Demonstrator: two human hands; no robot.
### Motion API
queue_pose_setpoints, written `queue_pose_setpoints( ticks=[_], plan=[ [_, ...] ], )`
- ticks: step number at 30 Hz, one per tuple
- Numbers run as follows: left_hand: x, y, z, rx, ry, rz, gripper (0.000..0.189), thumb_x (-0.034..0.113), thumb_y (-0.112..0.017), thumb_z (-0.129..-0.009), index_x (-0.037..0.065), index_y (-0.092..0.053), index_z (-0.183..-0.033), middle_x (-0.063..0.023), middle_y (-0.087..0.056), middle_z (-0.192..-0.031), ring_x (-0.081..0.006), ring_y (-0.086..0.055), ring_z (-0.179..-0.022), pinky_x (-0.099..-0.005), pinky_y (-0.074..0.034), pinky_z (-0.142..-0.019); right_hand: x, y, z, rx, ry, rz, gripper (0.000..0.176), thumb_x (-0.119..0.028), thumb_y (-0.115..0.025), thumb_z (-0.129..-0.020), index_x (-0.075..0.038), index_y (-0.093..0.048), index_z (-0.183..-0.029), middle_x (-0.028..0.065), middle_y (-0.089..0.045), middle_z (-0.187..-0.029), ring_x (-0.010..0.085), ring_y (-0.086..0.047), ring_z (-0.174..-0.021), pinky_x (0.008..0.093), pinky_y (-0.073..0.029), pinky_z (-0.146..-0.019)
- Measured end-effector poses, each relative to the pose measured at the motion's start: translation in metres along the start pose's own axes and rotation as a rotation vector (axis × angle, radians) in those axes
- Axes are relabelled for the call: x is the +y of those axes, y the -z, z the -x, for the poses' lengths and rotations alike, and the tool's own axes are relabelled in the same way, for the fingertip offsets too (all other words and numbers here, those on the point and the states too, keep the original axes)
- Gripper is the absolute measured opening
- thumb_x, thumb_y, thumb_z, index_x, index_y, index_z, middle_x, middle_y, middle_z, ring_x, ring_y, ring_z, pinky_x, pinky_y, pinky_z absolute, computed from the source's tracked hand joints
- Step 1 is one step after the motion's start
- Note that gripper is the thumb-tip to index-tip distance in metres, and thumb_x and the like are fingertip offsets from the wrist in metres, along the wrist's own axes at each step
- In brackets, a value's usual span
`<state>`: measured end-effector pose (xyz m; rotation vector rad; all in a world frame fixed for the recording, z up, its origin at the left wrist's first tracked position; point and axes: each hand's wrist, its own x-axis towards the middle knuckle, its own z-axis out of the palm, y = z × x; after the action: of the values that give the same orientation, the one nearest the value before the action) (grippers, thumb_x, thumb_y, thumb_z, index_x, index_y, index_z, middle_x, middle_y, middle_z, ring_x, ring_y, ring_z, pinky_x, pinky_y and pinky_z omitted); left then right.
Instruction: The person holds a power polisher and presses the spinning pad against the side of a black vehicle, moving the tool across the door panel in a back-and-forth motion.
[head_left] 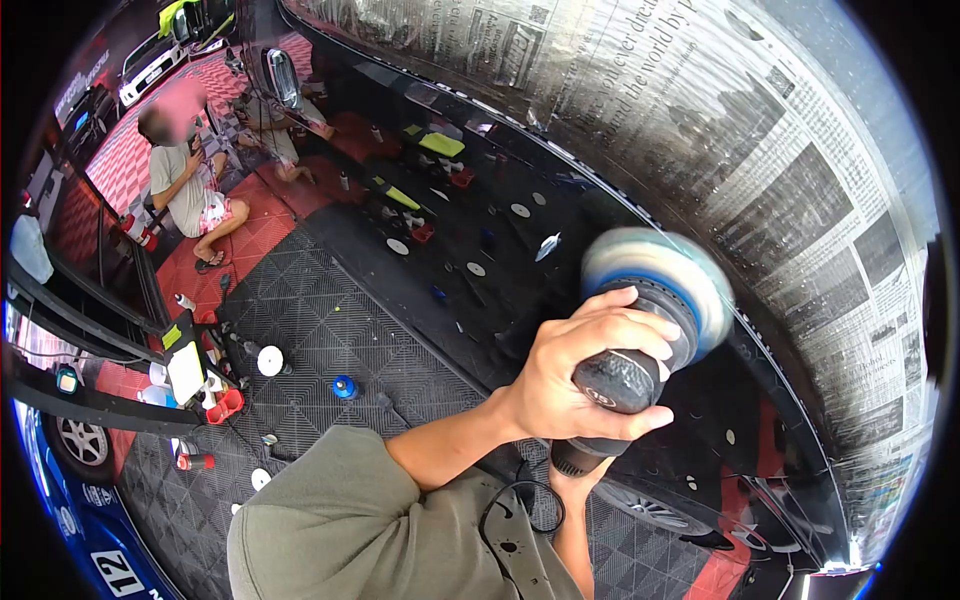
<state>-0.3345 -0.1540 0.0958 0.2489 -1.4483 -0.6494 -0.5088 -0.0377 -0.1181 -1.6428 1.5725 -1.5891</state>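
A black machine polisher [625,375] with a round white and blue foam pad [655,270] is held against the glossy black car panel [520,260]. My left hand [580,370] is wrapped over the polisher's head, just behind the pad. Below it, my right hand [575,485] grips the tail of the tool, mostly hidden by the left forearm. A black cable [520,510] loops down from the polisher over my green sleeve. The pad's edge looks blurred.
Newspaper [760,150] masks the car's upper part above the panel. Another person [190,180] sits on the red floor tiles at the upper left. Bottles, pads and a blue cap [344,386] lie on the black floor tiles. A blue car [70,480] stands at the lower left.
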Motion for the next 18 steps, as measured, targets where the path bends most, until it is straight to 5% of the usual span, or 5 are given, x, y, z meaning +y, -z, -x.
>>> queue_pose_setpoints(
  ticks=[18],
  plan=[
    [-0.004,0.000,0.007,0.014,0.018,0.031,0.045,0.015,-0.089,-0.063,0.009,-0.064,-0.100,-0.0036,-0.073,-0.089,-0.0228,-0.070,-0.101,-0.0410,-0.036,-0.107,-0.009,0.009,-0.006,-0.091,0.033,0.132,0.097,-0.011,-0.085,-0.067,0.002,-0.024,-0.141,0.0201,-0.046,-0.130,0.0278,-0.054,-0.113,0.0393,-0.044,-0.096]
  ],
)
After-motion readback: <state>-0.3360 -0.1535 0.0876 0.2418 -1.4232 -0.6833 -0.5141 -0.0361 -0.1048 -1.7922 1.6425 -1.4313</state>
